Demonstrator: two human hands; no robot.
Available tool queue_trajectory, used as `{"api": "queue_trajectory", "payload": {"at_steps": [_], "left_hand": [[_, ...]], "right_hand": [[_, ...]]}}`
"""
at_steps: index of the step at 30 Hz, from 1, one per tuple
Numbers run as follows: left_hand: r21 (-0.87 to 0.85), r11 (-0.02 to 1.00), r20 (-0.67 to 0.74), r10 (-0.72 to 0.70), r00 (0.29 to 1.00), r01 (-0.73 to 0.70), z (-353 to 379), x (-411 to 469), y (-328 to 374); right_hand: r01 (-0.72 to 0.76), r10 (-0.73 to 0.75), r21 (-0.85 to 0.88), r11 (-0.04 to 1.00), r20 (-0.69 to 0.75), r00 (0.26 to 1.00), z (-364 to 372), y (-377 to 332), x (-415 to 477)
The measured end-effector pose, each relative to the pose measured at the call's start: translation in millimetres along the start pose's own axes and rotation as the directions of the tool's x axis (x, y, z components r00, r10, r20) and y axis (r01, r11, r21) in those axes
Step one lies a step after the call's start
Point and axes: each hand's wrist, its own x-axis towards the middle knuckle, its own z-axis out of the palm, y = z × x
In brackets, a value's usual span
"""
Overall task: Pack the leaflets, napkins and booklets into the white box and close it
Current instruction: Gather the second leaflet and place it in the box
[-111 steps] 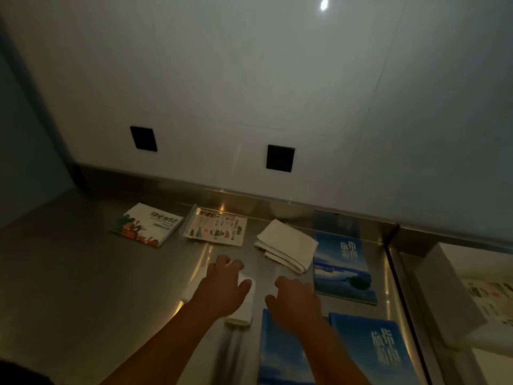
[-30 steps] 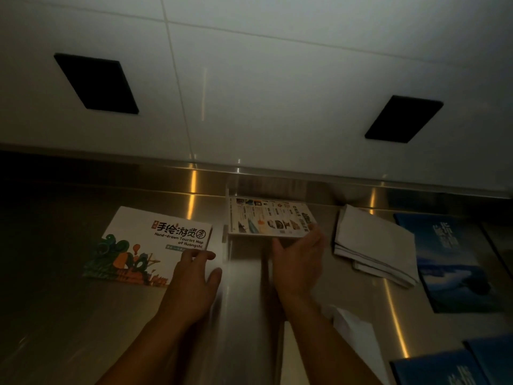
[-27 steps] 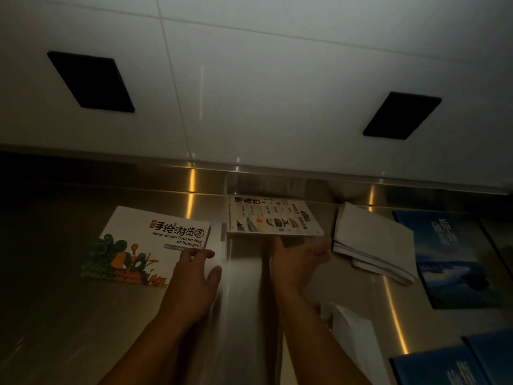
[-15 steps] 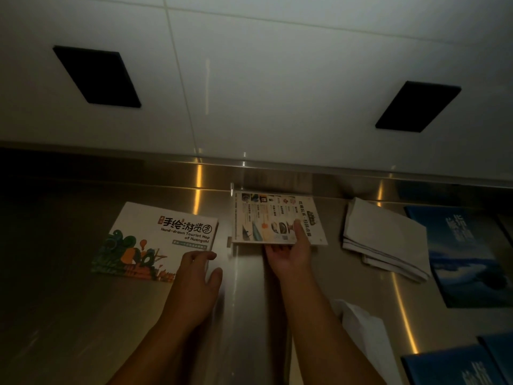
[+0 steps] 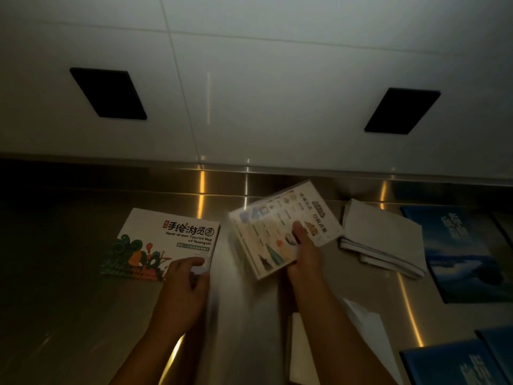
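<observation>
My right hand (image 5: 304, 255) grips a stack of illustrated leaflets (image 5: 280, 229), thumb on top, and holds it tilted and lifted off the steel counter (image 5: 69, 287); it is blurred by motion. My left hand (image 5: 184, 284) rests its fingers on the near right corner of the tourist-map leaflet stack (image 5: 163, 240), which lies flat. To the right lies a pile of folded white napkins (image 5: 384, 237). Blue booklets lie at the far right (image 5: 466, 254) and lower right (image 5: 455, 365). More white napkins (image 5: 369, 343) show under my right forearm. The white box is out of view.
A white tiled wall with two dark square openings (image 5: 108, 93) (image 5: 402, 111) rises behind the counter, above a low steel upstand (image 5: 249, 173). The light is dim.
My right hand has taken hold of the illustrated leaflets, lifted them off the counter and turned them clockwise toward me. My left hand has stayed on the map leaflet's corner.
</observation>
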Motion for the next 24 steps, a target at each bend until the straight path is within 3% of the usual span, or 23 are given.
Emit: {"api": "queue_trajectory", "payload": {"at_steps": [6,12,17,24], "left_hand": [[-0.076,0.997,-0.084,-0.009,0.996,0.003,-13.9,-10.6,5.3],[-0.136,0.989,-0.088,0.054,0.995,-0.065,-6.7,-27.0,23.1],[-0.154,0.977,-0.094,0.132,0.987,-0.145,16.2,-57.2,54.7],[-0.119,0.973,-0.089,0.188,0.978,-0.197,62.4,-115.7,95.0]], "right_hand": [[0.178,-0.081,-0.444,0.878,0.228,0.97,-11.3,-63.9,-40.5],[0.209,0.011,-0.579,0.788,0.353,0.936,-1.1,-140.8,-87.9],[0.361,-0.176,-0.763,0.537,0.317,0.932,-21.2,-176.8,-119.4],[0.413,-0.184,-0.857,0.307,0.373,0.91,-81.7,-212.8,-120.5]]}}
